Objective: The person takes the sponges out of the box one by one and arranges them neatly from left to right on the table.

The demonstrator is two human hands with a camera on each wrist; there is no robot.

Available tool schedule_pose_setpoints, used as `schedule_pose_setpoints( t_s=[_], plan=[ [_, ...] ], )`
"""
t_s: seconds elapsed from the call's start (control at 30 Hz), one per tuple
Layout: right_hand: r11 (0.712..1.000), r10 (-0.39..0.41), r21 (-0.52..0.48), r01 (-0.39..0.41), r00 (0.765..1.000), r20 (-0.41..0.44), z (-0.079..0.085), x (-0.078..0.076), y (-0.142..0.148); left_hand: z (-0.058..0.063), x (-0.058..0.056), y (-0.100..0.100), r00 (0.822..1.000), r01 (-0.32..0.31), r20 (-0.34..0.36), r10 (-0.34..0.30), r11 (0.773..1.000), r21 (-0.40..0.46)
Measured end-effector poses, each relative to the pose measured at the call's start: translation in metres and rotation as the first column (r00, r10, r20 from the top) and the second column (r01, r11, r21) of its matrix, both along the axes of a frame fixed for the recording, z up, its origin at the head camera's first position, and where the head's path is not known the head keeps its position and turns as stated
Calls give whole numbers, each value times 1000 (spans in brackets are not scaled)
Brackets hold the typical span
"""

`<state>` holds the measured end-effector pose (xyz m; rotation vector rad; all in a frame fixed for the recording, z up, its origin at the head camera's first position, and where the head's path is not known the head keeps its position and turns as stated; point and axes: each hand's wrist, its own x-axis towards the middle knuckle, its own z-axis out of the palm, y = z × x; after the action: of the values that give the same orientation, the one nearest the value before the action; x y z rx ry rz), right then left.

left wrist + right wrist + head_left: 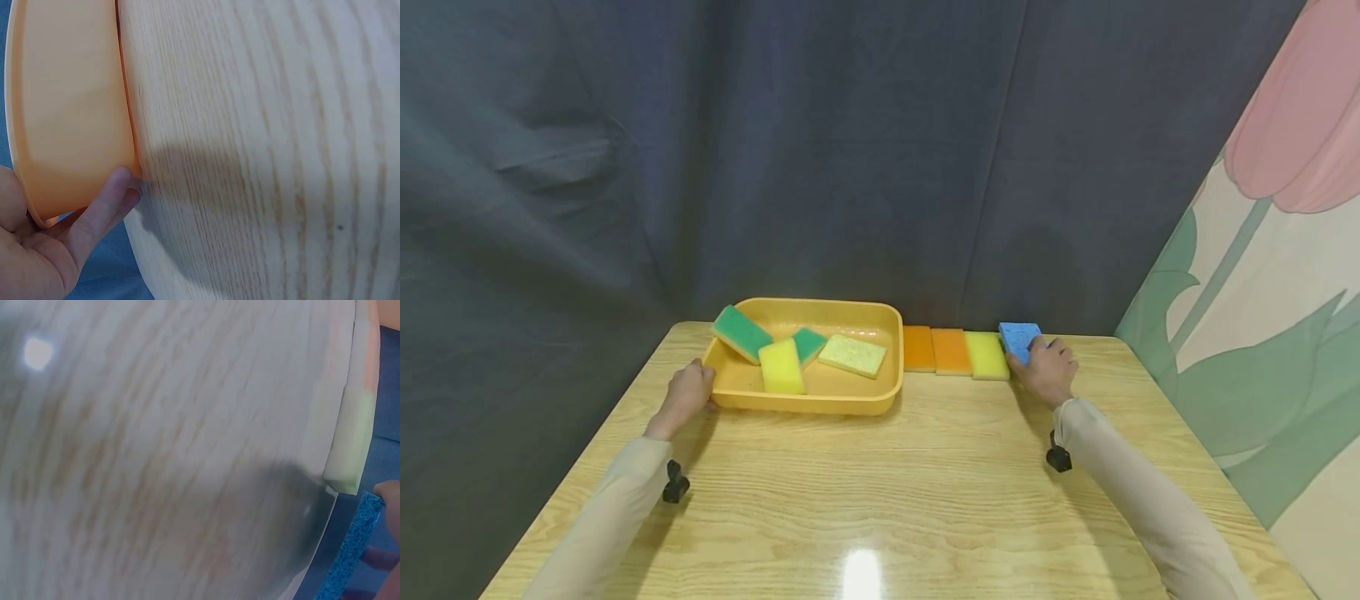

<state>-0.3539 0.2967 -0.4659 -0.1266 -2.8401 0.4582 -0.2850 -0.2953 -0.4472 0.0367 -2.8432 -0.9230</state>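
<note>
My left hand [687, 392] grips the near left corner of a yellow plastic basin [820, 403]; the left wrist view has its fingers curled around the basin's end. Inside the basin lie a yellow sponge [782, 367], a pale yellow sponge [853, 356] and a green-faced sponge [807, 344]. Another green-and-yellow sponge [742, 334] leans on the left rim. On the right, my right hand [1049, 371] pinches a blue sponge [1019, 340], tilted, at the end of a row. In the right wrist view the blue sponge [351, 550] appears apart from the table.
Two orange sponges [952, 351] and a yellow sponge [987, 356] lie side by side, from the basin's right wall toward the blue one. A dark curtain [850, 167] hangs behind the wooden table [850, 475]. A flower-painted wall [1262, 333] stands to the right.
</note>
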Motion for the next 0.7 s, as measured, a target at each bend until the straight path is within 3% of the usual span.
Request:
schedule_pose_setpoints(
  t_s=[0.23, 0.5, 0.7],
  plan=[
    [1000, -10, 2, 10, 998, 62, 2, 5, 0, 2, 0, 1, 1000, -1, -24, 0, 1000, -27],
    [1000, 8, 19, -9, 997, 70, -2, 4, 2, 4, 1, 2, 999, 6, -50, -8, 999, -45],
    [999, 25, 34, -29, 993, 113, -2, 3, 2, 3, 1, 2, 999, 6, -33, -7, 999, -42]
  ],
)
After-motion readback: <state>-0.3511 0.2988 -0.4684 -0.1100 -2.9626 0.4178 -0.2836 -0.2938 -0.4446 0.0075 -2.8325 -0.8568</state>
